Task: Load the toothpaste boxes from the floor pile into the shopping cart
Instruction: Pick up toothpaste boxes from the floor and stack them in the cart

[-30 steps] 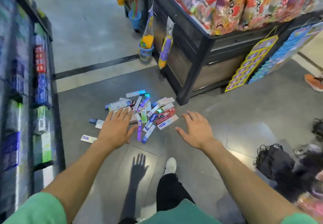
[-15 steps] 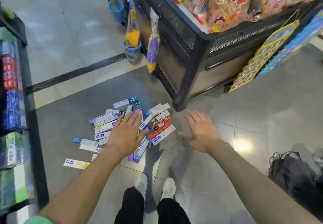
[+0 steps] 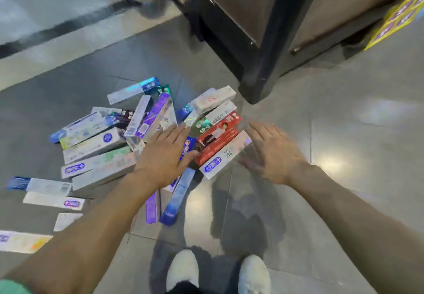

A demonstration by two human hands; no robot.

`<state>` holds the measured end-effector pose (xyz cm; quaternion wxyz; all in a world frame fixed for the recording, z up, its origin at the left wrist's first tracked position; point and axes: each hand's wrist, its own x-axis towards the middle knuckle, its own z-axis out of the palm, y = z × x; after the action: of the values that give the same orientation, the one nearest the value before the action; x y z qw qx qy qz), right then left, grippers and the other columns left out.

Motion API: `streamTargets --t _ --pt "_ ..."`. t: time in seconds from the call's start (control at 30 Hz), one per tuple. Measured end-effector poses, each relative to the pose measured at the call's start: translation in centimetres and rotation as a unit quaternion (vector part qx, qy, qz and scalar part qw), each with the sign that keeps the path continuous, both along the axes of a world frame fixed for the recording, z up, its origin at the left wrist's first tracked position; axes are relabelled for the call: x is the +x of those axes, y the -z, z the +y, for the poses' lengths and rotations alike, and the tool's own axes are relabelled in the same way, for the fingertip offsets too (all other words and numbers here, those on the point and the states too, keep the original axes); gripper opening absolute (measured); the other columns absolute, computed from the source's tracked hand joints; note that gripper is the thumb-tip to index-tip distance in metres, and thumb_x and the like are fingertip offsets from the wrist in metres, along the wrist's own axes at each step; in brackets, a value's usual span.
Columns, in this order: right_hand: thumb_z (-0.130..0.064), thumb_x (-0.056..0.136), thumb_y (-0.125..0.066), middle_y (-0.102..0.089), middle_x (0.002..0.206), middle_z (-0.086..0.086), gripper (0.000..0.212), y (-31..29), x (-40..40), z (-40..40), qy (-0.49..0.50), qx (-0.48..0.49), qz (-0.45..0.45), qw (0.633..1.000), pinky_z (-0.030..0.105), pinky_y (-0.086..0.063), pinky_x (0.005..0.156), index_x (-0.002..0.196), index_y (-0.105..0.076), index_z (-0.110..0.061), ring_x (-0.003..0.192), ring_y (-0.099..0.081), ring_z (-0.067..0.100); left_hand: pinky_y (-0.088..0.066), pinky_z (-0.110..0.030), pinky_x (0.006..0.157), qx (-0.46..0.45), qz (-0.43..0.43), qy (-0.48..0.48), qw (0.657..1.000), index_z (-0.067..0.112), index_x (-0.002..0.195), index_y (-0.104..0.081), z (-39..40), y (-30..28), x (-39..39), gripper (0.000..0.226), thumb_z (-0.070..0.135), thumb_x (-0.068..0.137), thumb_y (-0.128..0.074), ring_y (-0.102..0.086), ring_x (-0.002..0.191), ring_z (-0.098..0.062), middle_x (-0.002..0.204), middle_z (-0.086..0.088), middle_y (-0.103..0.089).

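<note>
— Both hands have dropped much closer to the pile of toothpaste boxes [image 3: 142, 146] than half a second ago, and the boxes fill far more of the view.

— What are the hands holding?

— Nothing. The left hand [image 3: 164, 156] hangs over the middle of the pile with fingers straight and spread; whether it touches a box can't be told. The right hand [image 3: 273, 153] is spread too, just beside the red box [image 3: 216, 138] at the pile's right edge.

— So which step is this?

— Probably the first reach. No box is lifted, and the shopping cart isn't in view.

— And next?

— Likely closing the fingers round a box or a few, near the display stand [image 3: 259, 41], then finding the cart.
</note>
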<state>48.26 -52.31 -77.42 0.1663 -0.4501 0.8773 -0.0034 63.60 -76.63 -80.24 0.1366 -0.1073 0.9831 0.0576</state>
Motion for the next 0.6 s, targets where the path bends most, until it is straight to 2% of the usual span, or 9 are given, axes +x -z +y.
streamTargets --t 0.17,0.27,0.4,0.5,0.6 --pt "-0.079 0.08 -0.04 -0.039 0.158 0.011 0.1 13.0 -1.1 -1.7 -0.031 0.008 0.032 0.999 0.048 -0.027 0.122 0.155 -0.035 -0.013 0.147 -0.035 0.031 -0.035 -0.05 0.115 -0.012 0.026 0.038 0.999 0.004 0.148 -0.045 -2.1 11.8 -0.8 0.08 0.061 0.097 -0.026 -0.048 0.138 -0.035 0.151 -0.017 -0.049" --pt "-0.082 0.077 -0.043 -0.029 0.164 0.009 0.107 17.9 -1.8 -2.6 -0.049 0.012 0.051 0.997 0.046 -0.018 0.125 0.158 -0.027 -0.014 0.152 -0.025 0.028 -0.035 -0.049 0.116 -0.044 0.046 0.056 0.996 0.004 0.151 -0.042 -3.6 15.7 -1.5 0.08 0.062 0.097 -0.025 -0.048 0.138 -0.034 0.152 -0.017 -0.048" --pt "-0.083 0.076 -0.041 -0.019 0.167 0.006 0.111 19.9 -1.9 -3.0 -0.042 0.018 0.047 0.998 0.043 -0.011 0.125 0.16 -0.017 -0.015 0.155 -0.015 0.024 -0.016 -0.042 0.124 -0.05 0.033 0.046 0.997 0.014 0.16 -0.021 -4.8 17.3 -1.6 0.087 0.071 0.096 -0.01 -0.025 0.152 -0.026 0.164 -0.01 -0.029" --pt "-0.076 0.083 -0.055 -0.011 0.169 0.005 0.109 20.2 -1.6 -3.0 -0.034 0.032 0.024 0.999 0.04 -0.005 0.126 0.162 -0.009 -0.017 0.156 -0.008 0.023 -0.017 -0.04 0.123 -0.04 0.048 0.041 0.997 0.011 0.157 -0.029 -5.0 17.3 -0.9 0.088 0.068 0.093 -0.011 -0.032 0.149 -0.026 0.16 -0.012 -0.038" --pt "-0.072 0.087 -0.054 -0.004 0.17 0.005 0.106 20.7 -0.8 -3.4 -0.045 0.05 0.007 0.998 0.035 0.003 0.124 0.162 -0.004 -0.017 0.157 -0.002 0.023 -0.017 -0.039 0.123 0.0 0.046 0.031 0.998 0.011 0.155 -0.035 -4.6 18.3 0.0 0.085 0.067 0.094 -0.014 -0.035 0.149 -0.025 0.159 -0.01 -0.04"
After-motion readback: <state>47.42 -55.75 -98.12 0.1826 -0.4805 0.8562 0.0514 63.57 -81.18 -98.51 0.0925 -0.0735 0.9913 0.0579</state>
